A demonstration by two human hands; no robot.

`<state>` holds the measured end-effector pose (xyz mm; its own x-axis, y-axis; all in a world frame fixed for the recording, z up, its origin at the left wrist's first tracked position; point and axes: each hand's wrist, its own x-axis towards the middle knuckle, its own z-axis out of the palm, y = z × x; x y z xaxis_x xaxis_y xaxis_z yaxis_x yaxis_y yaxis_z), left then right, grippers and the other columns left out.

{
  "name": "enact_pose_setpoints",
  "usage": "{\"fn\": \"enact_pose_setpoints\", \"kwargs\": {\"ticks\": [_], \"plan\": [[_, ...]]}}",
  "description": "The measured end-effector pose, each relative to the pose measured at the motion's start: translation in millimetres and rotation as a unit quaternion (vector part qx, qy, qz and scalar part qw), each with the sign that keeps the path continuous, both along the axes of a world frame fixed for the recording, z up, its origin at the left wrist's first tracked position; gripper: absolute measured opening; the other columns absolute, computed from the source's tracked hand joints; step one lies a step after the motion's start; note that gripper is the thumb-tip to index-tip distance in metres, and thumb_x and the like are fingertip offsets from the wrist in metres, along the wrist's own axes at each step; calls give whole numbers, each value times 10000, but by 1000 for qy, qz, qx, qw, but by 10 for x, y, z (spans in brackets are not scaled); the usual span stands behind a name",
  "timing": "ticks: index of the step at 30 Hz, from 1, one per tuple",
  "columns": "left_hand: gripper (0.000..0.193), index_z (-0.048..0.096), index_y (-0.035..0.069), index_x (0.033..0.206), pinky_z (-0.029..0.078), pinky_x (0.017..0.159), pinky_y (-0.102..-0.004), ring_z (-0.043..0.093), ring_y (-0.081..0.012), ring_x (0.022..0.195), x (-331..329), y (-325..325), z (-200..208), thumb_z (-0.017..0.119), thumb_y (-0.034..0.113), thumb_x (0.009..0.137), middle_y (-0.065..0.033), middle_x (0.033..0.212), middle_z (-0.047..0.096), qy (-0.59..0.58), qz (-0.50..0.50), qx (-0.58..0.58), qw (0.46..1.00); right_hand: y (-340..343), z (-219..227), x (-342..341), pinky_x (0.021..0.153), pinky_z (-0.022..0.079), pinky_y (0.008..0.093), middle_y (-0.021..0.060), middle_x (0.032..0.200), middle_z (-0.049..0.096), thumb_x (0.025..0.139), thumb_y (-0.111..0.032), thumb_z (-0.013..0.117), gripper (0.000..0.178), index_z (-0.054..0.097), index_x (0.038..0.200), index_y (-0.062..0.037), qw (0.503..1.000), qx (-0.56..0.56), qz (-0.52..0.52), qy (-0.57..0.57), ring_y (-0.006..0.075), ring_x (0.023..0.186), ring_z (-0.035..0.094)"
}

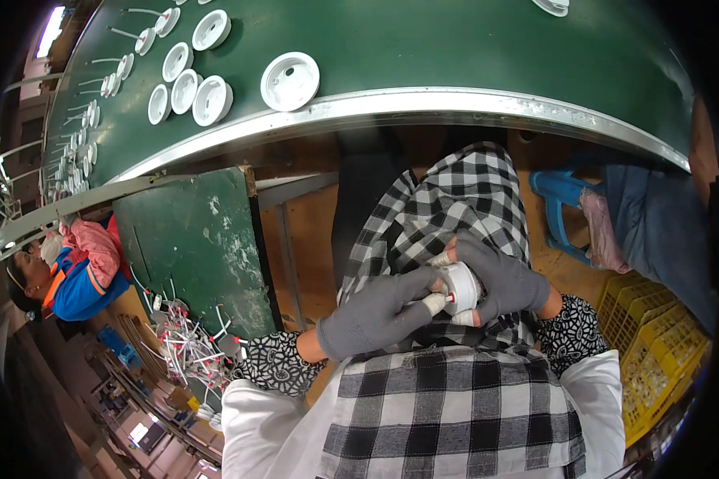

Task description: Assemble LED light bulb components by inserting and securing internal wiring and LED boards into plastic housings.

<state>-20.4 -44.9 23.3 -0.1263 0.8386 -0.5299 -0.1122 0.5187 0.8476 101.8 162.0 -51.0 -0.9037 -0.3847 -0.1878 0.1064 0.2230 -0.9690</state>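
A white cup (pixel 458 285) sits between both hands over the person's lap; the left hand (pixel 375 315) has its fingers (pixel 434 304) closed on the cup's left side, tips at a small red bit (pixel 449 298), while the right hand (pixel 499 275) grips from the right, its fingers at the top and lower edges, seemingly to steady it against the left; holding it low and close probably makes small finger work easier; beneath lies a checked apron (pixel 455 407), though whether the cup touches it I cannot tell; ahead, more white cups (pixel 291 82) sit on the green desk (pixel 455 48), most grouped to the left, perhaps to stay apart yet reachable; a tangle of wires (pixel 188 347) lies by the left forearm, likely for easy reach; a yellow crate (pixel 651 307) stands to the right, below a blue stool (pixel 555 207); a co-worker (pixel 88 271) is far left.
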Motion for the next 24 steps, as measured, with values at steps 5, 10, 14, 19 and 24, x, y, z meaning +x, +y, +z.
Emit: {"fn": "enact_pose_setpoints", "kwargs": {"ticks": [5, 10, 14, 19, 24], "plan": [[225, 538, 67, 1144, 437, 572, -223, 531, -26, 667, -28, 11, 34, 513, 204, 967, -13, 799, 588, -66, -13, -62, 996, -37, 33, 17, 875, 448, 366, 97, 1139, 418, 629, -340, 793, 772, 436, 1255, -62, 999, -17, -19, -21, 270, 1052, 505], [199, 542, 78, 1134, 442, 625, -227, 529, -32, 718, 70, -51, -121, 519, 184, 967, -8, 836, 599, -75, 22, -17, 997, -91, -47, 73, 880, 434, 347, 92, 1104, 438, 630, -300, 791, 679, 501, 1193, -59, 998, -47, -44, 6, 258, 1049, 505], [173, 554, 79, 1111, 450, 691, -245, 545, -62, 757, 87, -43, -222, 519, 163, 964, -11, 871, 616, -65, 4, 21, 998, -96, -76, 116, 893, 415, 328, 86, 1082, 459, 616, -248, 796, 639, 530, 1167, -63, 993, -91, -69, 0, 243, 1041, 503], [163, 563, 77, 1096, 456, 705, -259, 571, -105, 758, 145, -76, -407, 536, 155, 956, -36, 870, 611, -15, -8, 62, 998, -100, -149, 187, 900, 406, 326, 80, 1060, 474, 614, -235, 798, 637, 535, 1169, -70, 989, -115, -96, -7, 241, 1026, 504], [170, 563, 68, 1097, 464, 722, -275, 596, -142, 777, 133, -115, -428, 548, 159, 954, -58, 893, 621, 4, -27, 97, 995, -91, -94, 178, 901, 412, 336, 83, 1071, 470, 612, -242, 799, 648, 537, 1180, -73, 993, -93, -73, 3, 243, 1026, 505]]}}
